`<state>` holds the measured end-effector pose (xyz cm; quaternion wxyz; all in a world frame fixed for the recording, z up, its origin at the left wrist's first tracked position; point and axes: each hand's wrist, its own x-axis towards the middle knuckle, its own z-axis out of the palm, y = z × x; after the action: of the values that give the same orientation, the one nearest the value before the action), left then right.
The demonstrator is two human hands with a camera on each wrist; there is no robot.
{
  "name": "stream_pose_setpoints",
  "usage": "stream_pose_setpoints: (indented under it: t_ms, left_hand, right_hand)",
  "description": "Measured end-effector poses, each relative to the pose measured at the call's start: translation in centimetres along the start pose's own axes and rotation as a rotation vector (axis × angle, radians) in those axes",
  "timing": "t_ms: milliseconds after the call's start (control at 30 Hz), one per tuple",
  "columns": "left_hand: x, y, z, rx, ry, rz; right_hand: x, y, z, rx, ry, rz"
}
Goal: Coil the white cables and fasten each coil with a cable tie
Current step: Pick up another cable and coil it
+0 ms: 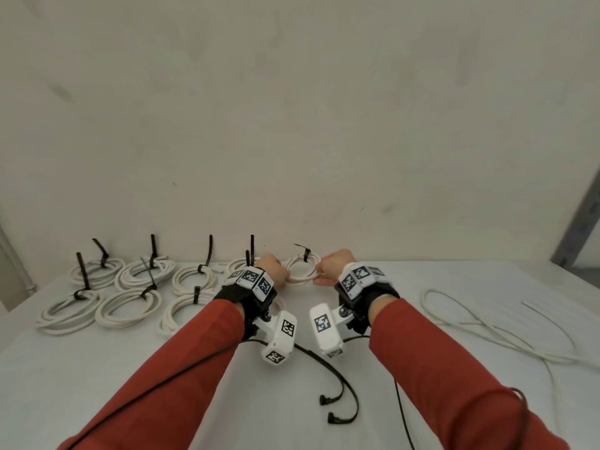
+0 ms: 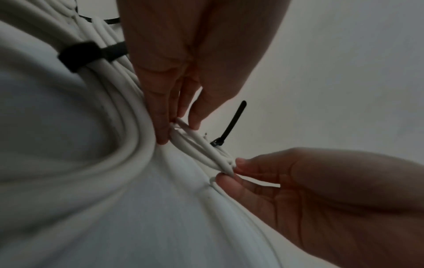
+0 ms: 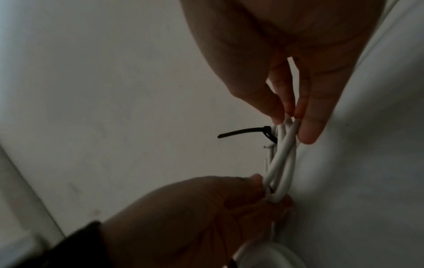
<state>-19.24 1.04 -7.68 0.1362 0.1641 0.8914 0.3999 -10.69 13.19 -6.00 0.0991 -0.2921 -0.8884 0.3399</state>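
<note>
A small coil of white cable (image 1: pixel 302 277) is held above the table at the back centre, with a black cable tie (image 1: pixel 305 253) fastened on its far side, tail sticking out. My left hand (image 1: pixel 281 272) pinches the coil's left side and my right hand (image 1: pixel 319 274) pinches its right side. In the left wrist view, the left hand (image 2: pixel 177 127) and the right hand's fingers (image 2: pixel 229 179) grip opposite ends of the coil (image 2: pixel 201 145), the tie (image 2: pixel 231 123) behind it. The right wrist view shows the right hand (image 3: pixel 291 125), the coil (image 3: pixel 282 159) and the tie (image 3: pixel 247 131).
Several tied white coils (image 1: pixel 130 287) with upright black tie tails lie in two rows on the left of the white table (image 1: pixel 162 401). A loose uncoiled white cable (image 1: pixel 487 323) sprawls at the right. Two black ties (image 1: pixel 341 394) lie near the front centre. A wall stands close behind.
</note>
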Motion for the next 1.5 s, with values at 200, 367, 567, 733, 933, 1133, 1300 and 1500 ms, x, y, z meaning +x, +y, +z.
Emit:
stream_pose_setpoints:
  t_ms: [200, 367, 567, 733, 933, 1133, 1300, 1500]
  left_hand:
    - [1.9, 1.2, 0.6, 0.322, 0.042, 0.022]
    - [2.0, 1.7, 1.4, 0.514, 0.073, 0.072]
    - [1.6, 2.3, 1.8, 0.596, 0.103, 0.138]
    - [0.3, 3.4, 2.1, 0.551, 0.158, 0.243]
    - [-3.0, 5.0, 4.6, 0.460, 0.183, 0.390]
    - [-5.3, 6.1, 7.3, 0.334, 0.049, 0.580]
    - [-7.9, 7.9, 8.8, 0.363, -0.052, 0.817]
    - [-10.1, 12.8, 8.0, 0.288, -0.055, 0.977]
  right_hand:
    - [1.8, 0.5, 1.2, -0.012, -0.009, 0.001]
    - [2.9, 1.2, 1.5, -0.034, -0.107, 0.060]
    - [2.9, 3.1, 1.2, 0.094, -0.086, 0.010]
    - [1.5, 6.5, -2.7, -0.266, 0.065, 0.061]
    - [-2.1, 11.7, -7.0, -0.689, -0.079, 0.171]
    - [-4.0, 13.6, -8.2, -0.734, -0.054, 0.127]
    - [-7.0, 11.7, -10.4, -0.562, -0.016, 0.035]
    - [-9.8, 7.5, -16.7, -0.216, 0.241, -0.291]
